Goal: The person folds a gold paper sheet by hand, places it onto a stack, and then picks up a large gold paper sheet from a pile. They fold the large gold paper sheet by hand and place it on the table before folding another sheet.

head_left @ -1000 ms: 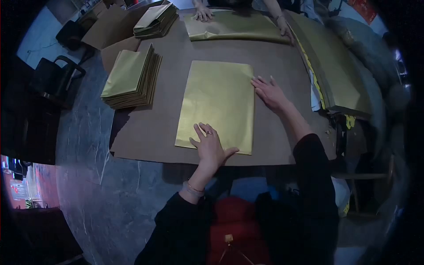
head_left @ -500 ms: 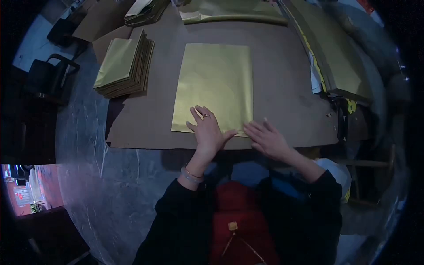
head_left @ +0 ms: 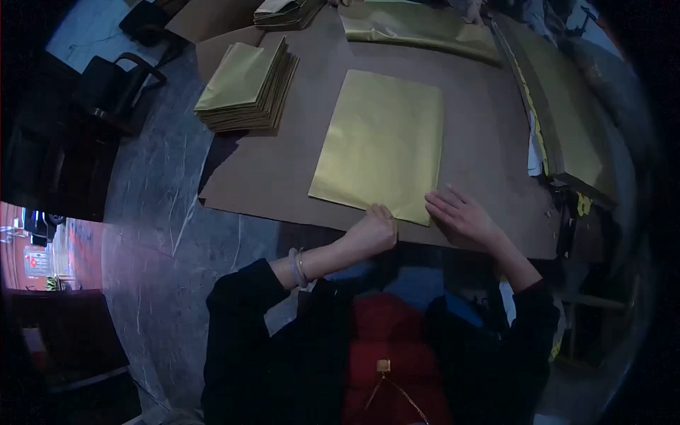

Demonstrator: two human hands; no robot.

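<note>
A rectangular piece of gold paper (head_left: pixel 382 134) lies flat on the brown cardboard table covering (head_left: pixel 262 180). At its near edge is my left hand (head_left: pixel 372 230), fingers curled closed with the fingertips over the paper's edge; the thumb is mostly hidden. Beside the near right corner rests my right hand (head_left: pixel 464 216), palm down, fingers stretched out and touching the paper's edge. A bracelet and a bangle circle my left wrist.
A stack of folded gold paper (head_left: pixel 244 88) stands at the left, with another stack (head_left: pixel 287 13) behind it. Gold sheeting (head_left: pixel 425 34) lies across the back, where another person's hand (head_left: pixel 473 8) partly shows. A long gold-topped pile (head_left: pixel 567 113) borders the right. Chairs (head_left: pixel 117 85) stand beyond the left edge.
My left hand has gone from spread flat on the paper to curled closed at its near edge. The right hand stays by the corner. The view has turned, shifting everything rightward.
</note>
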